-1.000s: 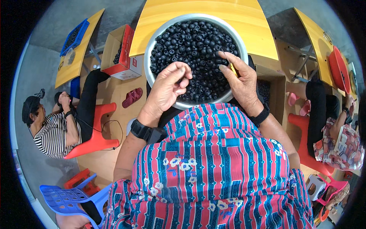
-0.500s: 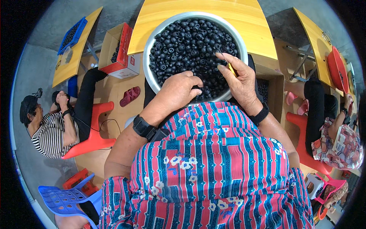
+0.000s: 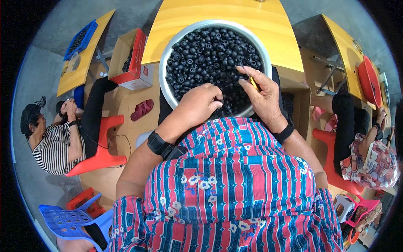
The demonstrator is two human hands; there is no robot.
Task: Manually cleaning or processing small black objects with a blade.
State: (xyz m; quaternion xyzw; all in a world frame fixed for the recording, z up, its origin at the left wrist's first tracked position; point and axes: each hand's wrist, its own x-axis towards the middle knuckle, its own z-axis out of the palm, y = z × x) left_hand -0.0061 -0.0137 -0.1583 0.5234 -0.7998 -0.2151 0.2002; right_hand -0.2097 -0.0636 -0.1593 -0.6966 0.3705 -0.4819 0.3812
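Note:
A wide metal basin (image 3: pixel 164 82) full of small round black pieces (image 3: pixel 205 54), some with a hole in the end, sits at my lap against the table. My left hand (image 3: pixel 200 103) is over the near left part of the basin, fingers curled low among the pieces. Whatever its fingertips pinch is hidden. On the basin's right side, my right hand (image 3: pixel 265 94) grips a slender tool with a yellow handle (image 3: pixel 254 82) between thumb and fingers. The tool's thin tip points up and left over the pieces. Both wrists wear black bands.
Beyond the basin stands a yellow table (image 3: pixel 218 10). An open carton (image 3: pixel 136 73) is left of it, another carton (image 3: pixel 300 101) below its right side. Co-workers sit on red stools (image 3: pixel 98 147) at both sides. A blue chair (image 3: pixel 69 218) stands at lower left.
The whole view has shifted slightly, so the basin and table appear a little lower. My left hand stays curled and my right hand keeps the yellow-handled tool in nearly the same pose.

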